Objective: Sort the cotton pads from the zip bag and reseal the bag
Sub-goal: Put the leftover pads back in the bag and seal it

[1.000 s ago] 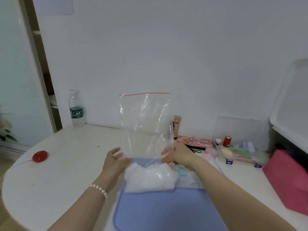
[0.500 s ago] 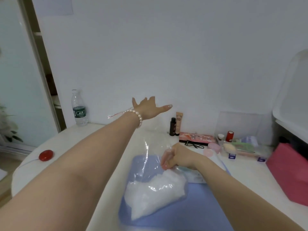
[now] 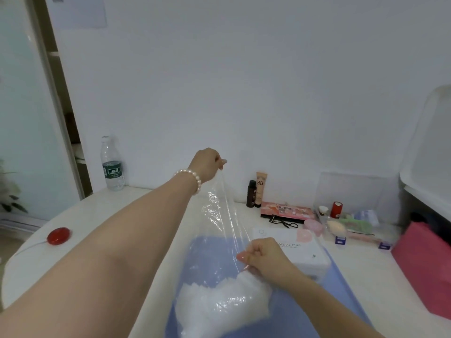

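**Clear zip bag pulled taut between two hands**

Clear plastic stretches in a tight, wrinkled sheet from the left hand point(image 3: 207, 164), raised near the wall, down to the right hand point(image 3: 258, 256) above the blue mat point(image 3: 317, 320). The left hand, with a pearl bracelet point(image 3: 192, 178) at the wrist, pinches the far end of the zip bag point(image 3: 223, 215) between curled fingers and thumb. The right hand is closed in a fist around the bag's gathered middle, just above the contents. White cotton pads point(image 3: 219, 306) fill the bag's lower end, which lies on the mat. Just beyond the right hand sits a white cosmetic puff box point(image 3: 310, 254), partly on the mat. Along the wall stand a water bottle point(image 3: 112, 164), a small dark bottle point(image 3: 251, 193) and a BB cream tube point(image 3: 260, 189), touching side by side. A red button point(image 3: 58, 236) lies on the white table point(image 3: 97, 215) to the left.
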Demonstrator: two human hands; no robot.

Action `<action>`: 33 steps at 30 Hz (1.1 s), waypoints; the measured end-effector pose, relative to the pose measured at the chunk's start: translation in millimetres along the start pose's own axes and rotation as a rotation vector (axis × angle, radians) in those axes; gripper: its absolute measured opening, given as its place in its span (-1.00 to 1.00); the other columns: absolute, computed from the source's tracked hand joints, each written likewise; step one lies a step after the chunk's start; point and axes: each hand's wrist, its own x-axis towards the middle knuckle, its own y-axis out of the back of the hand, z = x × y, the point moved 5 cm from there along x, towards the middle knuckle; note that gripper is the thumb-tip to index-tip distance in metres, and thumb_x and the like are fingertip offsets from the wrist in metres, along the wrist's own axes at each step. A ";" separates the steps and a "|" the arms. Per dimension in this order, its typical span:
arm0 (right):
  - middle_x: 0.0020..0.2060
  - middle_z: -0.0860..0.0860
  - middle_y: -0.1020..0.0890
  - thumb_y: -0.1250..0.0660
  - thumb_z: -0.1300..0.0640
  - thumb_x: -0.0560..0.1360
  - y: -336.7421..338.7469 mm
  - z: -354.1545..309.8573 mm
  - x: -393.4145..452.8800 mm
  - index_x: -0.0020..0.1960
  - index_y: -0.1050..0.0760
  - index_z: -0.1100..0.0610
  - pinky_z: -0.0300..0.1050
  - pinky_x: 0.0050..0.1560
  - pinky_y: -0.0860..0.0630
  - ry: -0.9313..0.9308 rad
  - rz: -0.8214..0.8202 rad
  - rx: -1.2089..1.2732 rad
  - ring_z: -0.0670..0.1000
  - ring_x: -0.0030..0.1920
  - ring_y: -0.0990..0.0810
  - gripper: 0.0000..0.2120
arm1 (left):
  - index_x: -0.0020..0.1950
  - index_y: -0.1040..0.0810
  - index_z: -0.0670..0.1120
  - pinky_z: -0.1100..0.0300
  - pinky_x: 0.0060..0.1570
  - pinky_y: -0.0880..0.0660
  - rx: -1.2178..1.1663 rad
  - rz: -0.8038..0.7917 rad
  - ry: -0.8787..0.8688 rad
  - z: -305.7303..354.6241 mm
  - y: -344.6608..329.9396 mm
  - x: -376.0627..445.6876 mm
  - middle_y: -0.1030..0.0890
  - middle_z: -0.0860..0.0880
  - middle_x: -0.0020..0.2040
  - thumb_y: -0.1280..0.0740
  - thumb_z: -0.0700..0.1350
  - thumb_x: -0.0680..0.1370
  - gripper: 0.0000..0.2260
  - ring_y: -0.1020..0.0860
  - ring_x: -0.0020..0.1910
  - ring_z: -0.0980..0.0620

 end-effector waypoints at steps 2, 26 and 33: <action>-0.55 0.01 -0.48 -0.44 0.12 0.43 -0.5 -1.2 -0.9 -0.40 -0.37 0.14 -0.35 -0.55 -0.30 -0.016 -0.044 -0.171 -0.08 -0.58 -0.40 -0.67 | -0.21 -0.56 -0.13 0.18 -0.34 -0.31 0.033 0.032 -0.036 1.5 -7.9 -5.0 -0.50 -0.02 -0.28 -0.25 -0.02 0.59 -0.74 -0.39 -0.39 0.05; -0.11 0.24 -0.66 -0.17 0.27 0.57 51.5 -94.8 59.9 -0.06 -0.40 0.26 -0.11 -0.37 -0.57 0.036 -0.036 0.679 0.15 -0.27 -0.67 -0.93 | 0.48 -0.18 -0.08 0.05 0.25 -0.36 -0.466 -0.003 0.375 -56.6 17.3 -52.9 -0.42 0.00 0.36 -0.51 0.23 0.28 -0.09 -0.44 0.30 -0.04; -0.26 0.18 -0.69 -0.16 0.21 0.59 57.9 -85.9 61.8 -0.14 -0.35 0.20 0.03 -0.12 -0.59 0.005 0.035 0.874 0.15 -0.29 -0.69 -0.86 | 0.01 -0.52 -0.21 0.17 -0.31 -0.61 -1.127 -0.349 0.427 -58.7 -18.4 -86.0 -0.68 -0.16 -0.09 -0.32 -0.41 0.46 -0.82 -0.68 -0.20 -0.07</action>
